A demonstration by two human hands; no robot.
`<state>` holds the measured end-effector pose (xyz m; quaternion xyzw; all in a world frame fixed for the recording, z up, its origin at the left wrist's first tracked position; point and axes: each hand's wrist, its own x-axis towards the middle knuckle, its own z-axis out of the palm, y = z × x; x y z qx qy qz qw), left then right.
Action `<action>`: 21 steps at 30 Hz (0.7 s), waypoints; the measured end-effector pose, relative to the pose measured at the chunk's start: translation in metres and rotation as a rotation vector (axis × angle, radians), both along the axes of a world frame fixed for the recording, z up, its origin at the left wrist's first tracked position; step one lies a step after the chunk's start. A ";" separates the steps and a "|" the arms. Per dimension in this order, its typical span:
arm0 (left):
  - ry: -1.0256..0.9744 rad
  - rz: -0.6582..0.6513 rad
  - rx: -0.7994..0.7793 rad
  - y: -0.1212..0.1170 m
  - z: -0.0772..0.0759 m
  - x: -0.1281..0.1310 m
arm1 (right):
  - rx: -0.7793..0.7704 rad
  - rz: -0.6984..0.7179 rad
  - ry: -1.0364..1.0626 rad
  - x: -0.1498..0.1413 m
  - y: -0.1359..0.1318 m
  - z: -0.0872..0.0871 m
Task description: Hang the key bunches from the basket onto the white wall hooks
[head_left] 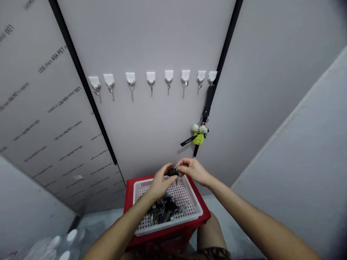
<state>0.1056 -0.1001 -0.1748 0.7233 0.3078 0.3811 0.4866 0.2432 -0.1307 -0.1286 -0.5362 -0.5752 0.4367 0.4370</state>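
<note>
Above the far side of a white basket [138,231], my left hand [160,183] grips a small dark key fob [172,173]. My right hand [193,170] pinches the metal ring [176,168] at the top of that fob, with the two hands close together. What looks like a key dangles just below the fingers. Inside the perforated basket lies a heap of keys [165,209], dark and silvery, partly covered by my left forearm.
The basket rests on a red stool [129,196]. On the wall, a row of several white hooks [151,77] runs across; from the rightmost hangs a black strap [207,101] with a yellow-green key case [198,138]. Capped bottles [72,235] stand at the lower left.
</note>
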 end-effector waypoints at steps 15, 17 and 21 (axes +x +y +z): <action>-0.274 -0.070 -0.144 0.034 0.175 0.077 | 0.540 -0.442 0.084 0.047 0.046 0.157; -0.274 -0.052 -0.136 0.038 0.195 0.084 | 0.600 -0.505 0.097 0.054 0.055 0.173; -0.242 -0.007 -0.120 0.046 0.216 0.095 | 0.654 -0.605 0.057 0.062 0.070 0.190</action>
